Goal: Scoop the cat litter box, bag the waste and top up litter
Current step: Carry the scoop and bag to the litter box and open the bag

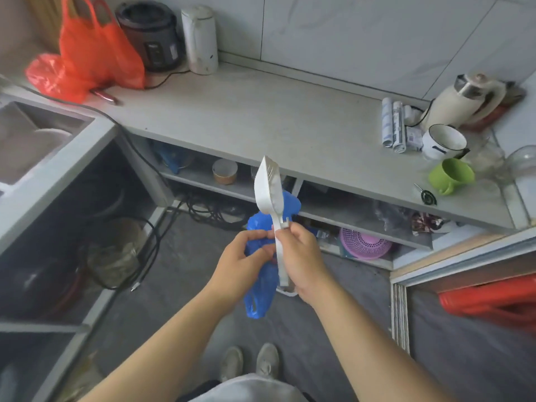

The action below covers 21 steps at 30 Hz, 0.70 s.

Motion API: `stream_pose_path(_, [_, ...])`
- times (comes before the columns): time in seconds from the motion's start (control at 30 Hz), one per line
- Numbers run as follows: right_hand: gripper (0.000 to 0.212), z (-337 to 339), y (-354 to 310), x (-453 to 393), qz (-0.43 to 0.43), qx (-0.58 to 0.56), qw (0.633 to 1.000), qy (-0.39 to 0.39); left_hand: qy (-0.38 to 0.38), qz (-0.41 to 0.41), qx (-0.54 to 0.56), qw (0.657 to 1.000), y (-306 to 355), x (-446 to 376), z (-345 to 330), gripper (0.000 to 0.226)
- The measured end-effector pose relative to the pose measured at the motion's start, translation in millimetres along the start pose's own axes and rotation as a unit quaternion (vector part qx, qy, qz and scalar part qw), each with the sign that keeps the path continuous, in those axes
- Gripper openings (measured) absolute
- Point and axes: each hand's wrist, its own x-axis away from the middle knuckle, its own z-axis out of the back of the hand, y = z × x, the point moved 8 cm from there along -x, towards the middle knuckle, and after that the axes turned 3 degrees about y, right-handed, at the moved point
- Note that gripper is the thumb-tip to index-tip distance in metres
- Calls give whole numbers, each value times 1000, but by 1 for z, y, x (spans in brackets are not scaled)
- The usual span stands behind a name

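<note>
From the head camera I see both hands raised in front of me over the grey floor, in front of the counter. My right hand grips the handle of the white litter scoop, fingers curled round it, and the scoop stands nearly upright with its slotted blade at the top, level with the counter's front edge. My left hand pinches the blue plastic bag — thumb and fingertips closed on crumpled plastic right beside the scoop handle. The bag hangs between and behind the two hands; part of it bunches up behind the blade and one handle loop dangles below my left wrist. The two hands are almost touching.

On the counter, far left, a red plastic bag slumps next to a dark cooker and a white kettle. At the right end stand a cream kettle, a white enamel mug and a green cup lying on its side. On the shelf under the counter sit a pink colander and a round tin — cables lie tangled on the floor near them. The litter box itself does not show from this view. My shoes show at the bottom edge.
</note>
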Motion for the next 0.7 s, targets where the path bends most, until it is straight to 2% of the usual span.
stream_pose_path(0.13, [14,5,12,5,-46,24,998,34,16,29,1,999,-27,-6,17,35])
stream_pose_path(0.27, [13,2,19,10,-55,106,993,25,19,57,22,998,-44,-6,23,37])
stream_pose_path(0.43, [5,2,32,11,-72,109,991,8,9,97,74,992,-52,-3,12,41])
stream_pose_path(0.57, [14,13,42,0,-82,97,992,-15,14,119,129,984,-59,-6,0,41])
stream_pose_path(0.7, [33,28,58,-16,-64,144,985,-68,39,152,157,975,-71,-7,-20,45])
